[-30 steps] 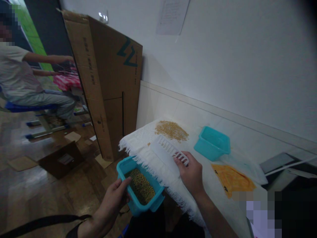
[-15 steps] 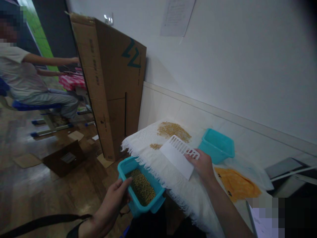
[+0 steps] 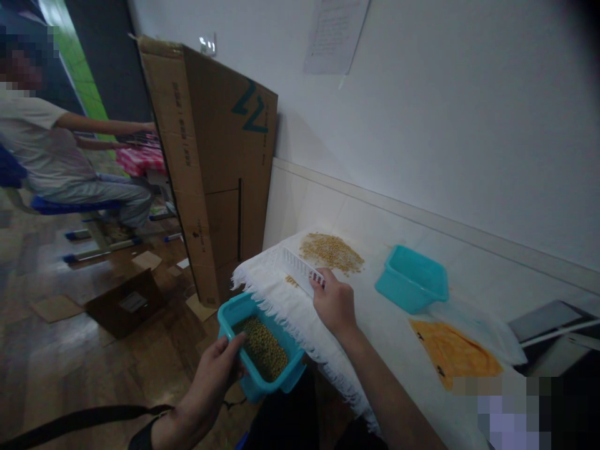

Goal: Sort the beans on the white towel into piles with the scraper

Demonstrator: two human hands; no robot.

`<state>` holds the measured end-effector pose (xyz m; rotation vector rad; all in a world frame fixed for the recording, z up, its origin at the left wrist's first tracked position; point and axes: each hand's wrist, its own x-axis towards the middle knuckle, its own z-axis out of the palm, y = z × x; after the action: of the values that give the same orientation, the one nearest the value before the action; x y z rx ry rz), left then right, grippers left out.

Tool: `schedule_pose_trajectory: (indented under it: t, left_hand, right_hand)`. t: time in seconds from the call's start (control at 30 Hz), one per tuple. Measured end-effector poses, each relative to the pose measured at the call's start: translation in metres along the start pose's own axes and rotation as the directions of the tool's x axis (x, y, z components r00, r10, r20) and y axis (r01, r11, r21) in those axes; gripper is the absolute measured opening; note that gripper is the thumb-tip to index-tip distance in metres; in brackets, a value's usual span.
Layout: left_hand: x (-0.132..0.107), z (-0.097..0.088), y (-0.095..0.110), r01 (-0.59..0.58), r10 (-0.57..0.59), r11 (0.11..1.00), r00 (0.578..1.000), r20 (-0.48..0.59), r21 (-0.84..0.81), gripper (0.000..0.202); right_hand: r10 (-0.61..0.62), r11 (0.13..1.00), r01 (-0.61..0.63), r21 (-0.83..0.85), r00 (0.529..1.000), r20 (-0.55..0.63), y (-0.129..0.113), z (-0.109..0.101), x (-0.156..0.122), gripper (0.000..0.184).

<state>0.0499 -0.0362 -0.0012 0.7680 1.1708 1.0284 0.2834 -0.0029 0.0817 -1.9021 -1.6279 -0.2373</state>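
My left hand grips the near-left rim of a turquoise plastic bin, which is partly filled with yellowish-green beans. The bin is just below the fringed edge of a white cloth. Above the cloth, my right hand is closed on one end of a white plastic scraper with a slotted strip, now seen tilted nearly edge-on. A few beans lie beside the scraper's lower edge. Behind it, a larger patch of yellow beans is spread on the cloth.
A second turquoise bin stands right of the beans. Farther right are an orange cloth or bag and a clear plastic sheet. A tall cardboard box stands at the left; beyond it a person sits at another table.
My right hand has moved left with the scraper and tipped it more upright, close to the small group of beans, which looks smaller. The left hand still holds the bin.
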Motion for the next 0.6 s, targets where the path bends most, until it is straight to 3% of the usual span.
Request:
schedule_pose_trajectory:
  t: [0.23, 0.6]
  left_hand:
    - [0.004, -0.002, 0.003, -0.005, 0.005, 1.0, 1.0, -0.026, -0.01, 0.04]
    - [0.01, -0.006, 0.001, -0.023, 0.023, 1.0, 0.999, -0.03, -0.003, 0.041]
  right_hand:
    - [-0.032, 0.998, 0.033, -0.054, 0.999, 0.026, 0.001, -0.001, -0.004, 0.018]
    - [-0.039, 0.999, 0.039, 0.03, 0.999, 0.005, 0.008, 0.002, -0.004, 0.017]
